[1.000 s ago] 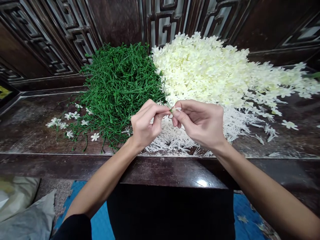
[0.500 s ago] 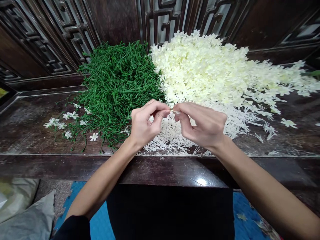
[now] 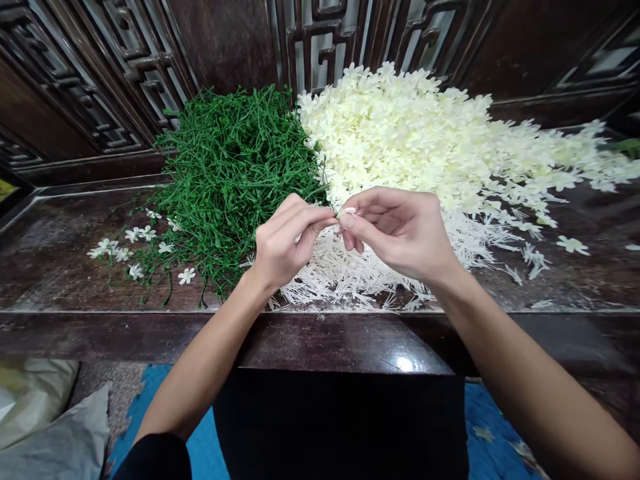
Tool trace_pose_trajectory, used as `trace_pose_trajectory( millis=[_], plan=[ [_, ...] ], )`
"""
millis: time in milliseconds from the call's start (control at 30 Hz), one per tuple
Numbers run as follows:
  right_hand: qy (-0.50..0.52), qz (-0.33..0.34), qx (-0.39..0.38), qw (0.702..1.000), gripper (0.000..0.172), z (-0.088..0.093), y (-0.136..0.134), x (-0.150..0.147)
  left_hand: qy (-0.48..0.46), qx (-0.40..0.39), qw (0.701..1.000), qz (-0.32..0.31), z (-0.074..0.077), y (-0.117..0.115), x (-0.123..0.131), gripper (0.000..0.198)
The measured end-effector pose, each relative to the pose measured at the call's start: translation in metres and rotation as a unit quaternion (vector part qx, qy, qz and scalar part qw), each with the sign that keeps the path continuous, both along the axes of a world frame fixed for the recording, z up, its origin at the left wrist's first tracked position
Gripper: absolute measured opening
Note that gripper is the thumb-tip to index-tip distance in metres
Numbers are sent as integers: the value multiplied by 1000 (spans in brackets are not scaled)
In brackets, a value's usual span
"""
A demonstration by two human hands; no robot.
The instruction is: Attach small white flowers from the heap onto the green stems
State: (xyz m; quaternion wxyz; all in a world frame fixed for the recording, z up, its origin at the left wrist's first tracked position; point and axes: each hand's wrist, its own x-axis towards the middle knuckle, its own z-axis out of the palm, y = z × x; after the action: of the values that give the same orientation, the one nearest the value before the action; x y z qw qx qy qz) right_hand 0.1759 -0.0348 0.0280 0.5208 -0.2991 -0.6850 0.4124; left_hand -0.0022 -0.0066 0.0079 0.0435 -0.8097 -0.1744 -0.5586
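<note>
My left hand [image 3: 283, 241] and my right hand [image 3: 400, 230] meet fingertip to fingertip above the dark wooden table [image 3: 60, 260]. Between them they pinch a small white flower piece [image 3: 346, 212] on a thin green stem; most of it is hidden by the fingers. Behind the left hand lies a heap of green plastic stems [image 3: 230, 173]. Behind the right hand lies a big heap of cream artificial flowers [image 3: 425, 140]. Under both hands spreads a layer of white stamen pieces [image 3: 350, 277].
Several finished stems with white flowers [image 3: 135, 250] lie at the left of the table. Loose petals [image 3: 573, 245] are scattered at the right. Carved dark wooden panels [image 3: 125, 60] stand behind. Below are a blue mat [image 3: 200, 443] and a grey cushion [image 3: 50, 427].
Both hands have risen slightly and shifted a little away from me, still pinching the same small piece; the right hand's fingers have turned a bit upward.
</note>
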Motion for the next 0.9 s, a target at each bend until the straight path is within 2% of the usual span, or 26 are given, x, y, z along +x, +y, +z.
trace_pose_trajectory(
  millis=[100, 200, 333, 500, 667, 900],
  plan=[
    [24, 31, -2, 999, 24, 3, 8, 11, -22, -32, 999, -16, 1, 1, 1, 5],
    [27, 34, 16, 999, 26, 1, 12, 17, -37, -76, 996, -24, 0, 0, 2, 4],
    [15, -12, 61, 998, 24, -2, 7, 13, -50, -114, 992, -34, 0, -1, 2, 6],
    [-37, -58, 53, 996, 39, -1, 2, 5, -36, -102, 993, -43, 0, -1, 1, 8],
    [-56, -88, 27, 994, 12, 1, 4, 7, -19, -90, 995, -27, -1, 0, 0, 7],
    [-81, -85, 57, 991, 1, 1, 3, 7, -8, -92, 996, -1, -1, -2, 1, 6]
  ],
)
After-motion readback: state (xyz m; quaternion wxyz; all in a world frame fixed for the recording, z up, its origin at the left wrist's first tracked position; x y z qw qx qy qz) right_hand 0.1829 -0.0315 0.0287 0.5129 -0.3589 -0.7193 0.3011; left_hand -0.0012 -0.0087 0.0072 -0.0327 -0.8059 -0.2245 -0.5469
